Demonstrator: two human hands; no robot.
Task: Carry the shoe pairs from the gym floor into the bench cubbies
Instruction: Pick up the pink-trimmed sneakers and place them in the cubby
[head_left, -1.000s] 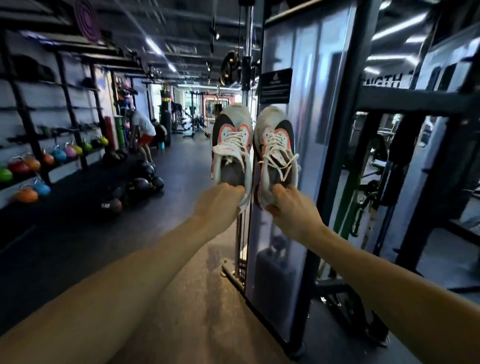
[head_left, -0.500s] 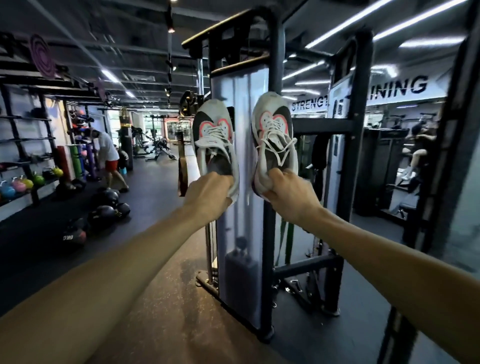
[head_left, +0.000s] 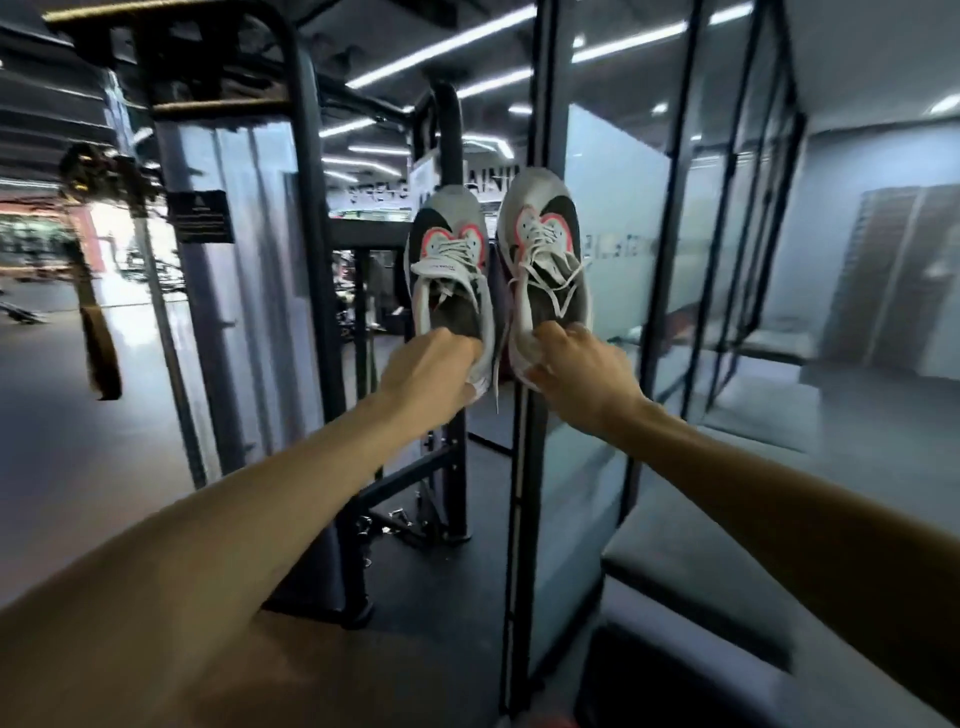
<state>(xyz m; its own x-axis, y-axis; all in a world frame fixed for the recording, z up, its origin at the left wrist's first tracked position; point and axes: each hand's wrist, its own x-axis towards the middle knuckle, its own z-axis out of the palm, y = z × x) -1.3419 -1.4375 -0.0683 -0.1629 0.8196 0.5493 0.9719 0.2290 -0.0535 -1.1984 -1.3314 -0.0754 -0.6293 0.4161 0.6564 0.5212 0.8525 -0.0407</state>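
Grey mesh with pink trim marks both shoes, held up side by side at the centre of the frame, toes pointing upward. The left hand (head_left: 431, 371) has its fingers curled round the heel of the left shoe (head_left: 451, 275); the right hand (head_left: 582, 371) pinches the heel of the right shoe (head_left: 545, 260) the same way. The two shoes hang just beside each other, off the floor (head_left: 62, 457), in front of a black machine frame (head_left: 306, 260) and a glass partition (head_left: 613, 218).

By my reading, the carry is midway: this pair is lifted but not stowed. No cubbies show, so how many pairs are already put away cannot be told. A dark padded edge at lower right may be a bench (head_left: 691, 561), though blur leaves that uncertain.

Count: two shoes, one pair, two hands.
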